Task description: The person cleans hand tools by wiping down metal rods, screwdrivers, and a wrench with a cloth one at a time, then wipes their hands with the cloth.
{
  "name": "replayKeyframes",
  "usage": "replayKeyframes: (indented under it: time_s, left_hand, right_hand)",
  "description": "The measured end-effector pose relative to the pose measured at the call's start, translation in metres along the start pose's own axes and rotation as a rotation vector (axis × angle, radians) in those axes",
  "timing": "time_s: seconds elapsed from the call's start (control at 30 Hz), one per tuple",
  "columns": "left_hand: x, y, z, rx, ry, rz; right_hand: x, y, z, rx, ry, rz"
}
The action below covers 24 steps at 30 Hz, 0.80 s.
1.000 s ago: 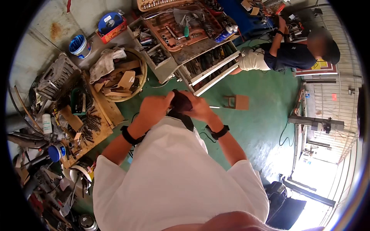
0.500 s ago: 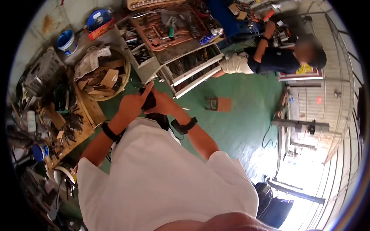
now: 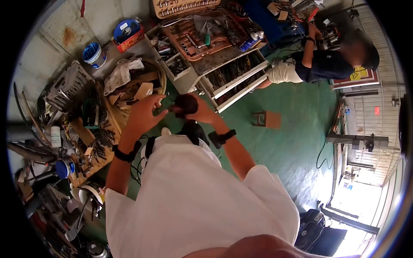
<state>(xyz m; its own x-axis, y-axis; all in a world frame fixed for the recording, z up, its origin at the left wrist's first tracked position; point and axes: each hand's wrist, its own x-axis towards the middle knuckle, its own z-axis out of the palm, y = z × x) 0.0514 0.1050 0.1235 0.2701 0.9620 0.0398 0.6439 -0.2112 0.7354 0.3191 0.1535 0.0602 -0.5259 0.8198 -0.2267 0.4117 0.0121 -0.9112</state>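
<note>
My right hand [image 3: 204, 112] grips a dark, rounded part [image 3: 186, 104] in front of my waist. A small reddish-brown piece sticks out of its left side; its kind cannot be made out. Just left of it is my left hand [image 3: 144, 114], thumb and forefinger spread apart, with a gap between them and the part. Beyond both hands stands a tool cabinet [image 3: 189, 79] with drawers pulled out. On its top lies a brown socket-set case [image 3: 193, 56] holding sockets and a green-handled tool [image 3: 208, 39].
A round basket [image 3: 162, 79] with cardboard and a cloth [image 3: 122, 75] is at left, beside a wooden bench [image 3: 112, 122] covered in tools. A small stool [image 3: 272, 119] stands on the green floor. Another person [image 3: 320, 64] works at the upper right.
My left hand has drawn away to the left from the dark part and its fingers have spread. My right hand keeps hold of it. The view has shifted slightly.
</note>
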Motion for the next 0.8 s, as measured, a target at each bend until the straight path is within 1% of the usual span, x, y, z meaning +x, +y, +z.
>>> replayKeyframes:
  time_s: [0.03,0.1,0.13,0.2,0.23,0.27,0.33,0.37,0.4,0.43,0.47,0.5,0.53,0.57,0.6,0.63,0.67,0.7,0.73,0.8]
  left_hand:
    - [0.0,-0.002,0.001,0.005,-0.004,0.005]
    - [0.003,-0.009,0.011,-0.19,-0.083,-0.116]
    - [0.008,-0.01,0.021,-0.183,-0.078,-0.113]
    - [0.012,-0.002,0.05,-0.204,0.035,0.186]
    - [0.016,0.003,0.058,-0.201,0.028,0.185]
    - [0.023,0.007,0.067,-0.244,0.01,0.221]
    - [0.042,0.007,0.077,-0.317,-0.031,0.28]
    - [0.05,0.003,0.084,-0.35,-0.131,0.283]
    - [0.056,0.005,0.093,-0.376,-0.231,0.29]
    - [0.063,0.011,0.104,-0.388,-0.239,0.311]
    - [0.069,0.012,0.116,-0.545,-0.163,0.273]
    - [0.073,0.006,0.125,-0.688,-0.076,0.225]
    - [0.074,-0.006,0.132,-0.824,0.005,0.172]
    - [0.072,-0.019,0.139,-0.739,0.012,0.188]
    - [0.072,-0.016,0.127,-0.731,0.007,0.195]
    - [0.067,-0.005,0.11,-0.59,-0.079,0.156]
    - [0.066,0.005,0.101,-0.453,-0.15,0.126]
    - [0.066,-0.002,0.11,-0.523,-0.038,0.167]
    - [0.069,0.005,0.101,-0.535,0.006,0.202]
    - [0.059,0.023,0.068,-0.398,-0.088,0.283]
  right_hand:
    - [-0.006,0.0,-0.007,0.004,0.007,-0.002]
    - [-0.015,-0.001,-0.02,0.185,0.161,-0.069]
    - [-0.014,-0.005,-0.025,0.186,0.161,-0.078]
    - [-0.016,-0.015,-0.025,0.346,0.388,-0.266]
    - [-0.017,-0.025,-0.025,0.396,0.419,-0.316]
    - [-0.017,-0.034,-0.022,0.4,0.428,-0.31]
    - [-0.014,-0.046,-0.016,0.73,0.459,-0.319]
    - [-0.009,-0.028,-0.011,0.812,0.468,-0.329]
    - [-0.016,-0.054,-0.002,1.088,0.458,-0.307]
    - [-0.018,-0.063,0.003,1.165,0.49,-0.293]
    - [-0.019,-0.068,0.009,1.258,0.513,-0.284]
    - [-0.015,-0.059,0.015,1.203,0.547,-0.341]
    - [-0.013,-0.059,0.019,1.221,0.546,-0.352]
    - [-0.019,-0.057,0.019,1.157,0.557,-0.344]
    - [-0.024,-0.057,0.015,1.081,0.567,-0.339]
    - [-0.031,-0.058,0.013,1.084,0.589,-0.302]
    - [-0.037,-0.054,0.017,1.069,0.591,-0.317]
    - [-0.044,-0.044,0.018,1.044,0.613,-0.315]
    - [-0.045,-0.042,0.008,1.01,0.625,-0.325]
    - [-0.055,-0.064,0.0,0.913,0.581,-0.41]
